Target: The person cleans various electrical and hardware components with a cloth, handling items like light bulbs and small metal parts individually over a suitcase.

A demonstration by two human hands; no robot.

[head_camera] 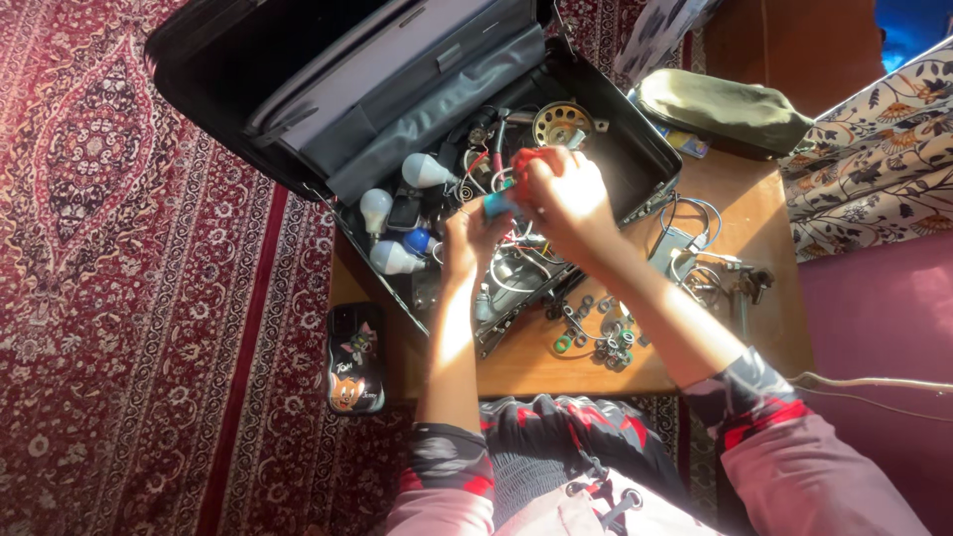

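Covering most of the floor, a dark red patterned carpet (129, 298) runs under a small wooden table (764, 238) that stands in strong sunlight, with a floral-printed cushion (879, 159) at its far right and a pink surface below that. An open black case (328, 89) sits on the table, its lid thrown back to the left, and its tray holds white light bulbs (392, 223), one blue bulb (419, 240), tangled wires and a round bare speaker (562, 123). Just right of the case lie a coil of thin cable (685, 238), small rings and washers (596, 333), and an olive green pouch (725, 109) at the table's back edge. A phone in a cartoon-printed cover (355, 359) rests at the table's left corner. Both forearms reach forward from patterned sleeves and meet over the middle of the case. The left hand (467, 238) has its fingers curled around a small teal cylindrical part (496, 203), gripping its lower end. The right hand (566, 194) is bunched over the same piece from above, fingertips closed on a red part (526, 159) at its top; exactly how these two pieces join is hidden by the fingers.
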